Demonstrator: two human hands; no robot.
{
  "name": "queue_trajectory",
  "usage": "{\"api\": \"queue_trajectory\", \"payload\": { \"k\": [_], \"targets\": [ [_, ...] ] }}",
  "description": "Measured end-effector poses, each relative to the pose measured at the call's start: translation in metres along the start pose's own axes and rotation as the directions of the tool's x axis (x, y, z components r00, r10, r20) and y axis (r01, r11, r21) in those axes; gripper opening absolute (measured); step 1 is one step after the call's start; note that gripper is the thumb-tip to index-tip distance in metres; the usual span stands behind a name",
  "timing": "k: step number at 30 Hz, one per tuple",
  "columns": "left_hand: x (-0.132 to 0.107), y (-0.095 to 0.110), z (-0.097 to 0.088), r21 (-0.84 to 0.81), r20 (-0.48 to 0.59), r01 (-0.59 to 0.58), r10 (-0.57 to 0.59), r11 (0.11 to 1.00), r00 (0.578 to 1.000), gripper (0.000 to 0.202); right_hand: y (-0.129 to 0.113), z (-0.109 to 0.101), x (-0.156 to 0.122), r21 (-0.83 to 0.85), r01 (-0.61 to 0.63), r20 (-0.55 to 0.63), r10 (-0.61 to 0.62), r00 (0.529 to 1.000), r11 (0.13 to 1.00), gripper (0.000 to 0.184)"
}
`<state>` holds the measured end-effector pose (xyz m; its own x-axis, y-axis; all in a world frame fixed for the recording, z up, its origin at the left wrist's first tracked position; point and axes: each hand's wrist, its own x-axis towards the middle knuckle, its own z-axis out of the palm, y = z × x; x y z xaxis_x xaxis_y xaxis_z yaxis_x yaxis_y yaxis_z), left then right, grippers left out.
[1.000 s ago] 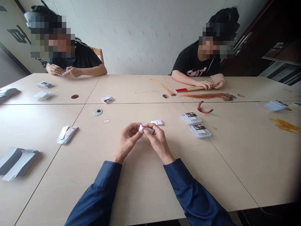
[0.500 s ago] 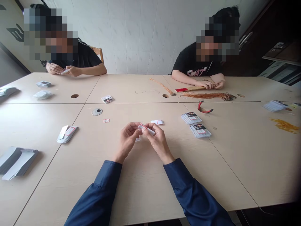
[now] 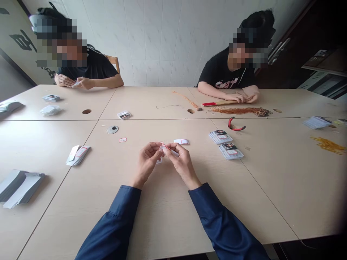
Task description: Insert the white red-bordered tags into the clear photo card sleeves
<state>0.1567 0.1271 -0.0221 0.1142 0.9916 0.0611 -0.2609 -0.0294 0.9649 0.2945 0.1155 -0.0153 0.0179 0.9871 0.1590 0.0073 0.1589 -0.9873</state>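
Observation:
My left hand [image 3: 148, 162] and my right hand [image 3: 182, 162] meet above the middle of the pale wooden table [image 3: 173, 202]. Both pinch a small white label with a red border [image 3: 166, 148] between their fingertips. A small clear piece [image 3: 158, 160] shows just under my left fingers. Another red-bordered label [image 3: 181, 141] lies on the table just beyond my right hand. A tiny red-framed sticker [image 3: 123, 139] lies to the far left of my hands.
Two stacks of printed cards in sleeves [image 3: 226, 143] lie to the right, red-handled pliers [image 3: 235, 125] beyond them. White label sheets [image 3: 77, 154] and grey stacks [image 3: 18, 185] lie left. Two people in black sit across; copper-coloured cords [image 3: 241, 110] lie by the right one.
The label between my fingertips has flattened and dropped slightly; my hands have stayed in the same place, fingers closing a little tighter on it.

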Motion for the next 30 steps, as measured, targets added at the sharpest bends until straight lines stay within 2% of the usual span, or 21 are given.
{"api": "queue_trajectory", "payload": {
  "k": [3, 7, 14, 17, 21, 26, 30],
  "targets": [
    [0.0, -0.001, 0.0, -0.006, 0.008, 0.008, -0.008, 1.0, 1.0, 0.034, 0.005, -0.001, 0.001, 0.007, 0.002, -0.017, -0.002, 1.0, 1.0, 0.028],
    [0.0, 0.0, 0.0, -0.009, 0.01, -0.002, 0.002, 1.0, 1.0, 0.035, 0.01, -0.001, 0.002, 0.096, -0.047, -0.048, 0.051, 0.998, 0.994, 0.033],
    [-0.001, 0.001, 0.0, 0.021, 0.008, -0.015, 0.014, 1.0, 1.0, 0.037, 0.014, -0.003, 0.003, 0.066, -0.11, -0.013, 0.111, 0.994, 0.992, 0.033],
    [-0.001, 0.001, 0.001, 0.029, -0.002, -0.041, 0.041, 0.999, 0.999, 0.037, 0.012, -0.003, 0.003, 0.123, -0.129, -0.003, 0.131, 0.991, 0.984, 0.032],
    [0.0, -0.001, 0.0, 0.012, -0.025, -0.09, 0.091, 0.996, 0.996, 0.039, 0.007, -0.001, 0.002, 0.21, -0.159, 0.07, 0.148, 0.987, 0.965, 0.033],
    [0.0, -0.005, -0.002, 0.046, 0.017, -0.082, 0.081, 0.996, 0.997, 0.042, 0.008, 0.001, 0.002, 0.239, -0.178, 0.004, 0.182, 0.983, 0.955, 0.032],
    [0.0, -0.006, -0.002, 0.052, 0.018, -0.088, 0.087, 0.995, 0.996, 0.042, 0.011, 0.002, 0.002, 0.215, -0.164, 0.011, 0.166, 0.986, 0.963, 0.034]
  ]
}}
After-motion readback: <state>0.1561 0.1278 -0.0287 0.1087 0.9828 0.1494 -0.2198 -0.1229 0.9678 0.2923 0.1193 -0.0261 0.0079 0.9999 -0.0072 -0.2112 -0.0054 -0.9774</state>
